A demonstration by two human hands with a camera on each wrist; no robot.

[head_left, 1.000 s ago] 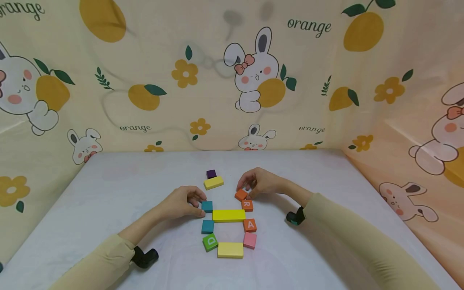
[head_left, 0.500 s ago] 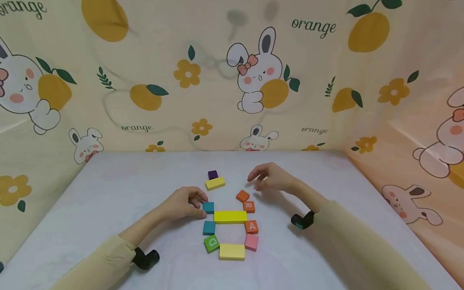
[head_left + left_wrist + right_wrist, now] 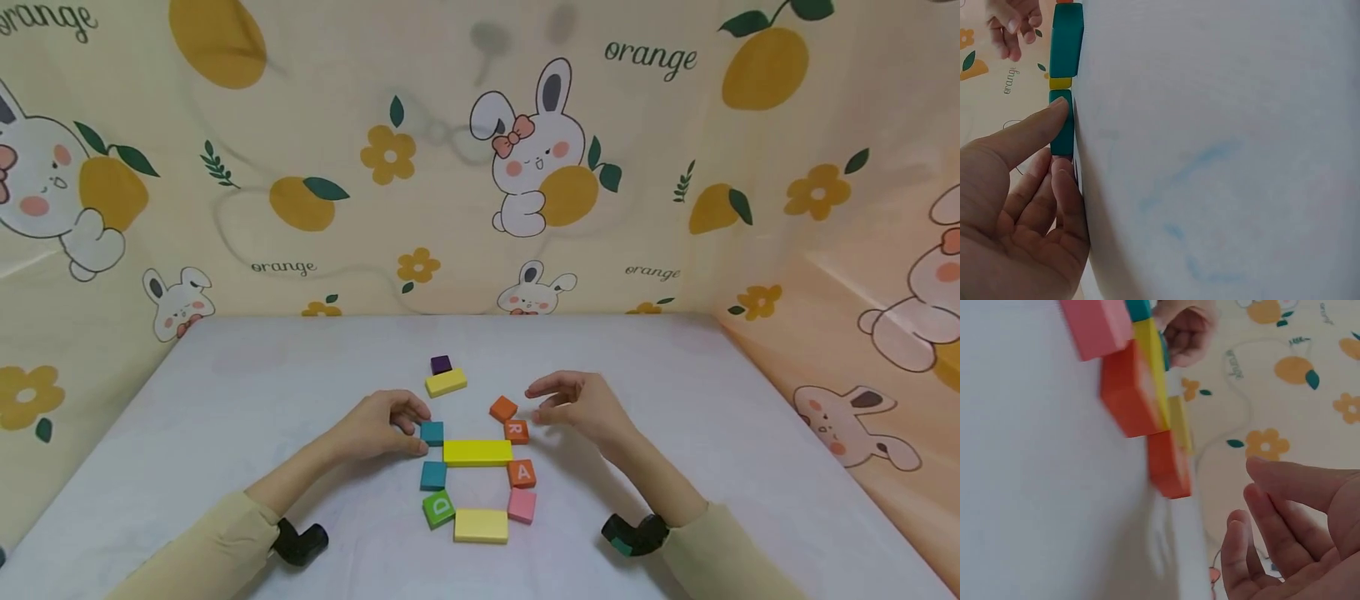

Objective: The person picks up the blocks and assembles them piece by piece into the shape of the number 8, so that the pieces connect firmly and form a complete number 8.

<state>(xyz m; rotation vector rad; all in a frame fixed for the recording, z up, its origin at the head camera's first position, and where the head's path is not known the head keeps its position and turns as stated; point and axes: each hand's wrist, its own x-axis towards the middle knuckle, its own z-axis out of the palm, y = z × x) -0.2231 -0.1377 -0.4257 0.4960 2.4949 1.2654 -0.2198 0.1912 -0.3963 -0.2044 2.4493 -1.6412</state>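
Colored blocks form a ring-like outline on the white table. On its left side my left hand (image 3: pixel 375 427) pinches the upper teal block (image 3: pixel 432 433) between thumb and fingers; the left wrist view confirms the thumb on one edge and fingertips at the other. My right hand (image 3: pixel 588 408) hovers to the right of the tilted orange block (image 3: pixel 503 408) and the orange R block (image 3: pixel 516 432), its fingers loosely bent around nothing. A long yellow block (image 3: pixel 477 453) spans the middle. Below it are another teal block (image 3: pixel 433 476) and an orange A block (image 3: pixel 522 474).
A green D block (image 3: pixel 438 508), pale yellow block (image 3: pixel 481 526) and pink block (image 3: pixel 522 506) form the near end. Farther back, a small yellow block (image 3: pixel 446 382) touches a dark purple block (image 3: pixel 441 364). A printed curtain (image 3: pixel 337 150) stands behind the table.
My right hand has let go of the tilted orange block, lifted away to the right, then dropped back lower and nearer. The left hand stays at the teal block.
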